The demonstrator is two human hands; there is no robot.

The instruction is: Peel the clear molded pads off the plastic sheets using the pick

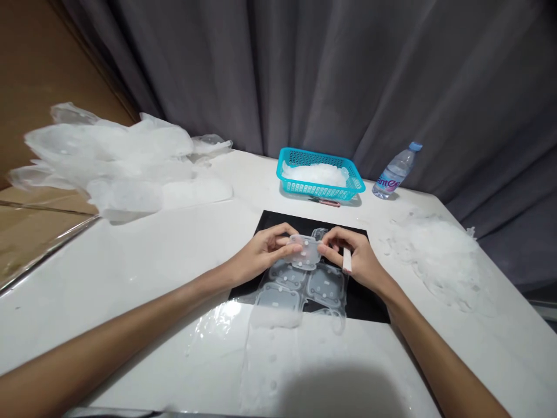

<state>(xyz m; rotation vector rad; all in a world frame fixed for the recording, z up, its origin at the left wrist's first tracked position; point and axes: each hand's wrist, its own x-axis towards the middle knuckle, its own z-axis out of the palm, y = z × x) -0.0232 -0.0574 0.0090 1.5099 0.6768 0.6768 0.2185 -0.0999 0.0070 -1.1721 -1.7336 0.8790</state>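
Observation:
Between my two hands is a small translucent rounded panel [306, 253] with small raised dots, tilted up above the sheet. My left hand [275, 247] pinches its left edge between thumb and fingers. The fingers of my right hand [348, 252] are closed on its right edge, and a short pale stick-like piece [347, 260] is tucked in that hand. Underneath, a clear molded sheet [281, 296] with several similar rounded panels lies partly over a black mat [374, 305] and runs on toward me across the white table.
A turquoise basket [321, 192] with translucent pieces stands at the back, a pink-handled cutter [326, 202] before it. A water bottle [394, 174] is to its right. Translucent scraps [452, 258] lie on the right; a large pile [117, 157] fills the left, by cardboard [47, 200].

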